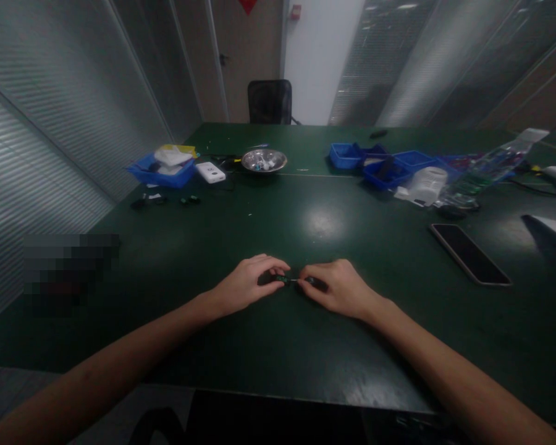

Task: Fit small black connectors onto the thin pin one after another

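Both my hands rest on the dark green table (278, 346) near its front edge, fingertips almost meeting. My left hand (248, 284) is closed in a pinch on a small dark part with a green end (282, 279). My right hand (338, 287) is closed around a small dark tool (311, 281), probably a screwdriver, whose thin metal tip points left and touches the part. The light is dim and the part is too small to name.
A phone (469, 253) lies face up at right. Further back are a metal bowl (264, 160), a white device (210, 172), a blue bin at left (163, 172), several blue bins at right (389, 167), a plastic bag (491, 167) and small dark parts (189, 199). A black chair (269, 102) stands behind.
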Action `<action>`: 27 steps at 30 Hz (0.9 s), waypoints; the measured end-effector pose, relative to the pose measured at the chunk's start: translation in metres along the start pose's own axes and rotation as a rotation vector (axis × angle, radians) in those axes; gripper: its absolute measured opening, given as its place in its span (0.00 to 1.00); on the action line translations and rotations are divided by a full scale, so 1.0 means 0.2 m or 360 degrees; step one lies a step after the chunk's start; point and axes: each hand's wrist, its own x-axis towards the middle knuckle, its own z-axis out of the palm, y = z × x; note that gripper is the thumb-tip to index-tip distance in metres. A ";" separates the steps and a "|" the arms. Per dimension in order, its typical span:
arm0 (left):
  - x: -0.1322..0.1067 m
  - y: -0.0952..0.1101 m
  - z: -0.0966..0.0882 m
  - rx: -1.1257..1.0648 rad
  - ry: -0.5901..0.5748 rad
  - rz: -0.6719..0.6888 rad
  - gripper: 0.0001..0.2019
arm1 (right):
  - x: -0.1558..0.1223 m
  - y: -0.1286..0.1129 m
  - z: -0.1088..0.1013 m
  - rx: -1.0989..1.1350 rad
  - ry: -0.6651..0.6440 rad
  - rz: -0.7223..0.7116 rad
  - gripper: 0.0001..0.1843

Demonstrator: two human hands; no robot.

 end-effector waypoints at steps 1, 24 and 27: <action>0.00 0.00 0.00 0.0001 0.0001 -0.0005 0.14 | 0.00 0.00 0.00 0.0003 0.0002 -0.0003 0.13; -0.01 0.00 0.00 -0.0008 0.0014 0.0003 0.14 | 0.02 -0.05 0.03 -0.0030 0.0041 -0.0001 0.14; 0.00 0.00 0.00 0.0008 0.0010 0.0008 0.14 | 0.04 -0.07 0.05 0.0094 0.0136 0.0010 0.14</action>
